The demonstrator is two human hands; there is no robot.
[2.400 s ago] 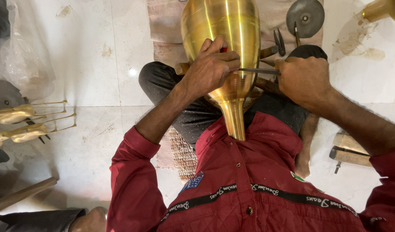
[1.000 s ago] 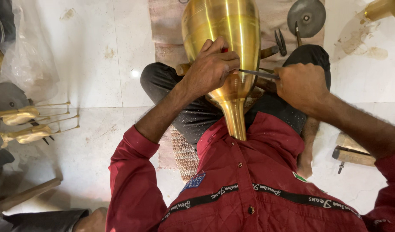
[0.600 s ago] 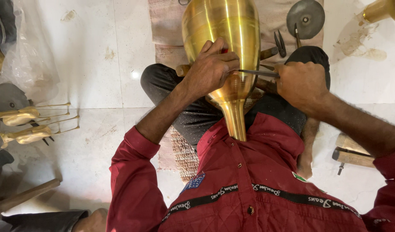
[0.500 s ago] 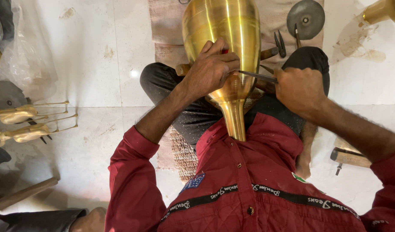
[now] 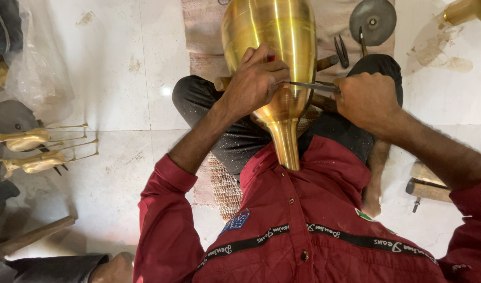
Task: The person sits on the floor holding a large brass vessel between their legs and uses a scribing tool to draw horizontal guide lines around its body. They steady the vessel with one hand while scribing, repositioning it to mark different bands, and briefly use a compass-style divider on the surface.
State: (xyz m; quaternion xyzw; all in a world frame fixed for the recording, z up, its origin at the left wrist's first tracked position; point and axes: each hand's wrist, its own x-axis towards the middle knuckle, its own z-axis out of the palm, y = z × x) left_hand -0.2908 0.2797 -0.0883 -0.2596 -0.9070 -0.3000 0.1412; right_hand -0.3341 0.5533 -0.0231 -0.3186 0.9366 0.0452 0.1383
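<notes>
A large polished brass vessel (image 5: pixel 272 36) lies across my lap, its narrow neck (image 5: pixel 286 149) pointing toward my chest. My left hand (image 5: pixel 256 81) rests on its lower body, fingertips pinching the tip of a thin dark metal file (image 5: pixel 308 86) against the brass. A small red object shows between these fingers. My right hand (image 5: pixel 368 99) is closed around the file's other end, just right of the vessel. The file lies horizontally across the brass surface.
Two small brass pieces with thin prongs (image 5: pixel 39 149) lie on the white tiled floor at left. A round metal disc (image 5: pixel 375 21) and pliers (image 5: pixel 341 51) sit at the upper right. Wooden-handled hammers (image 5: pixel 429 189) lie at right, a wooden handle (image 5: pixel 33 236) at lower left.
The right hand shifts the file slightly back and forth across the brass; the left hand and the vessel stay almost where they were.
</notes>
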